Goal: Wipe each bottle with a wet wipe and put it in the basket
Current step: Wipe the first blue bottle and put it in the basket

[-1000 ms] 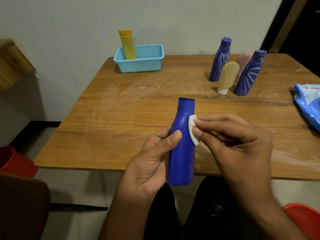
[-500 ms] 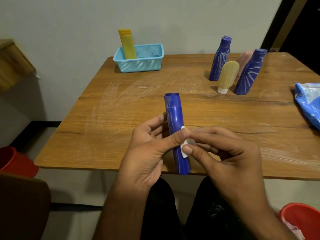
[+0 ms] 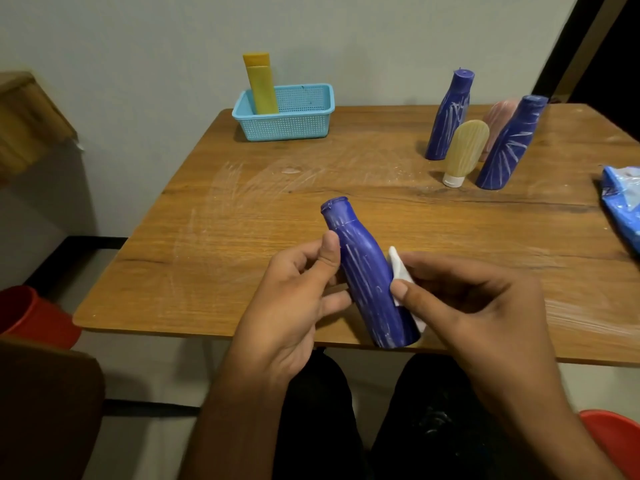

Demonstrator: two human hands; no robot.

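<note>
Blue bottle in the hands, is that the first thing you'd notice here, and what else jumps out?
Yes: the blue bottle, streaked with white, sits front and centre, gripped by the left hand while the right hand presses a white wet wipe against its side. Next comes the light blue basket at the table's far edge, with a yellow bottle standing in it. At far right stand four more bottles.

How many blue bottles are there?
3. One blue bottle is held in the hands over the table's near edge. Two more stand at the far right, with a tan and a pink bottle. None seems hidden.
</note>
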